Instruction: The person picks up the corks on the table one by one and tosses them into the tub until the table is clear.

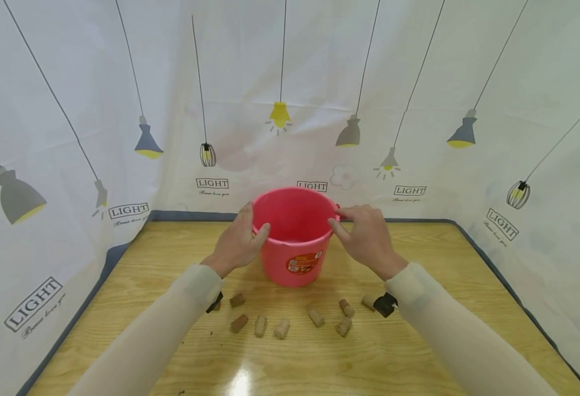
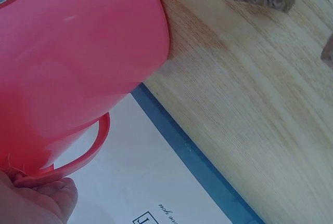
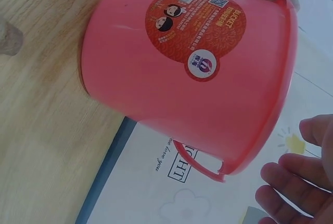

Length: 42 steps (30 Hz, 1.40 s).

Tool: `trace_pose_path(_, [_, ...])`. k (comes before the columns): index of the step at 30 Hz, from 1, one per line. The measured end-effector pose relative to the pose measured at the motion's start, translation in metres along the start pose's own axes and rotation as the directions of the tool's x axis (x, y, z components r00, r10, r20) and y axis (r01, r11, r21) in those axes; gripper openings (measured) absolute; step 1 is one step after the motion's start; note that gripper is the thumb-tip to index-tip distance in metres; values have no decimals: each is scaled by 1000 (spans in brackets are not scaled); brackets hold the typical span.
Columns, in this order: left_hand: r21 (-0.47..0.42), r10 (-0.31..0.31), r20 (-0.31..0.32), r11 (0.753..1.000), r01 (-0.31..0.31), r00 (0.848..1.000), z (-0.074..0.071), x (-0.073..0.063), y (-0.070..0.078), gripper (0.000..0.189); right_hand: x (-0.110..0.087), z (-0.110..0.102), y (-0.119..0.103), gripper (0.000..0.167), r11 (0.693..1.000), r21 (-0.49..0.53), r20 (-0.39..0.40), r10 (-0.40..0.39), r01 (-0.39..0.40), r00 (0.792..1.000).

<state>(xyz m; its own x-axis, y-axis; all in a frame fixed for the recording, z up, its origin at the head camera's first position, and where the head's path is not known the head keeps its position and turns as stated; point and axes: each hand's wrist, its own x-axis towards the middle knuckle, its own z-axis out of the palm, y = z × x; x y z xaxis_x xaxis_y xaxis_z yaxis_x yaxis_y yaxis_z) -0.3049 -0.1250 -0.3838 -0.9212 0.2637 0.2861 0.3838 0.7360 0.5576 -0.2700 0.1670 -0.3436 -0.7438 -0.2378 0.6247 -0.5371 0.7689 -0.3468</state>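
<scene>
A pink bucket (image 1: 280,258) with a red label (image 1: 304,263) stands upright on the wooden table, its mouth facing up. My left hand (image 1: 235,242) grips the rim at the left, thumb over the edge and fingers outside. In the left wrist view, those fingers curl by the pink handle (image 2: 86,156), which hangs down at the bucket's side. At the opposite side is my right hand (image 1: 369,236), close to the rim. The right wrist view shows its fingers (image 3: 299,169) spread and loosely bent, with a gap between them and the bucket.
Several corks lie scattered in front of the bucket, among them a light cork (image 1: 282,329) and a darker brown cork (image 1: 239,323). The wooden table (image 1: 319,368) is bordered by a white cloth (image 1: 250,66) printed with lamps, hanging at the back and sides.
</scene>
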Motion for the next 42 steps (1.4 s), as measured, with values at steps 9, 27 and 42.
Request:
trace_pose_path(9, [22, -11, 18, 1000, 11, 1000, 0, 0, -1, 82, -10, -1, 8, 28, 999, -34, -1, 3, -3, 1000])
trace_pose_path(27, [37, -3, 25, 999, 2, 1000, -2, -1, 0, 82, -28, -7, 16, 31, 997, -68, 36, 24, -21, 999])
trace_pose_path(42, [39, 7, 24, 999, -8, 1000, -2, -1, -1, 82, -45, -8, 25, 33, 997, -82, 66, 14, -9, 998])
